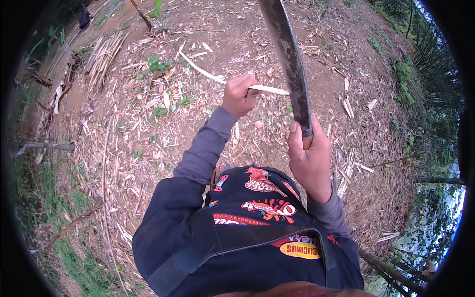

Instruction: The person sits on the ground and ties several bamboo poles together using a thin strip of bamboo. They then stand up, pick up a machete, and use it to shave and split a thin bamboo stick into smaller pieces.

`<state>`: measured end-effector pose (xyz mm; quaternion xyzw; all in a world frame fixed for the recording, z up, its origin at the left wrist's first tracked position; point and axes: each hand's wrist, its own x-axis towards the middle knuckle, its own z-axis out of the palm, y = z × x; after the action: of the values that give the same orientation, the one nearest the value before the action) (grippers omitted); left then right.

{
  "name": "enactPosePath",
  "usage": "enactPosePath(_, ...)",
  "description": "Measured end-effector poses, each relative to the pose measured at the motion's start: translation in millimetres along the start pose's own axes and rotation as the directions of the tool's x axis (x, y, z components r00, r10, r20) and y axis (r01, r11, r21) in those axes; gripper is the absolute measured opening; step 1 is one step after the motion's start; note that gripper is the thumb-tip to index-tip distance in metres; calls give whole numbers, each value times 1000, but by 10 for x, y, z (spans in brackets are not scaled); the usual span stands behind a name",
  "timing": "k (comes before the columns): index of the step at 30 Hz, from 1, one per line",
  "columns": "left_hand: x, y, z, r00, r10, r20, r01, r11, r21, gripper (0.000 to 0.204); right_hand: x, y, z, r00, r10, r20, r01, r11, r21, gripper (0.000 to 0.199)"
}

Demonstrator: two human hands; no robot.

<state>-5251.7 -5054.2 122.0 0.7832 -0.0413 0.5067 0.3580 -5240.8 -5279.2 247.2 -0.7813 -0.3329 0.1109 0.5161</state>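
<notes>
My left hand (241,95) is closed around a thin, pale strip of split wood or bamboo (269,89). One end of the strip sticks out to the right and meets the edge of the blade; the longer end curves away to the upper left. In my right hand (311,157) is a machete (292,59), gripped by its wooden handle. Its long, dark, stained blade points away from me, and the tip runs out of the top of the picture.
Pale shavings and split pieces (348,108) litter the brown ground. A bundle of long sticks (105,54) lies at the far left, near a thin upright stem (142,16). Green plants (420,64) grow along the right. Branches (391,272) stick in at the lower right.
</notes>
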Motion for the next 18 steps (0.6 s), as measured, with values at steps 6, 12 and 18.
enactPosePath(6,-139,28,-31,997,-78,-4,78,994,77,21,31,-38,74,998,58,-22,-57,997,45,12)
enactPosePath(12,-109,96,-19,985,-174,-7,174,982,68,29,145,-15,91,959,238,154,-282,852,442,21)
enactPosePath(18,-78,53,-54,987,-158,15,158,987,25,31,119,-180,7,861,257,438,-504,541,674,30)
